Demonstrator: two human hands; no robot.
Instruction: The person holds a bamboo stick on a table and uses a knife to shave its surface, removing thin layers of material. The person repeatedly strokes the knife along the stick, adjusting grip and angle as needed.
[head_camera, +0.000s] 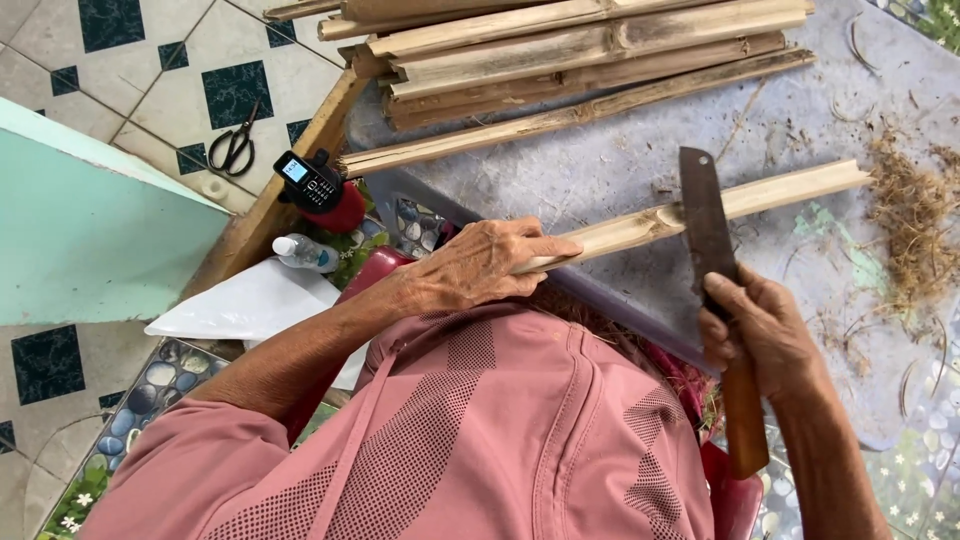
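Bamboo strip (700, 208) at frame centre, left hand (480, 265) clamped on its near end, right hand (760, 335) gripping cleaver (705, 225) against it: mid-shaving, next stroke likely needs a steady hold.

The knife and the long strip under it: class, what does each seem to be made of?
Knife: dark, dull blade, probably rusted steel; brown handle looks like smooth wood. Strip: pale, fibrous, with a node ridge, apparently split bamboo, raw and unfinished.
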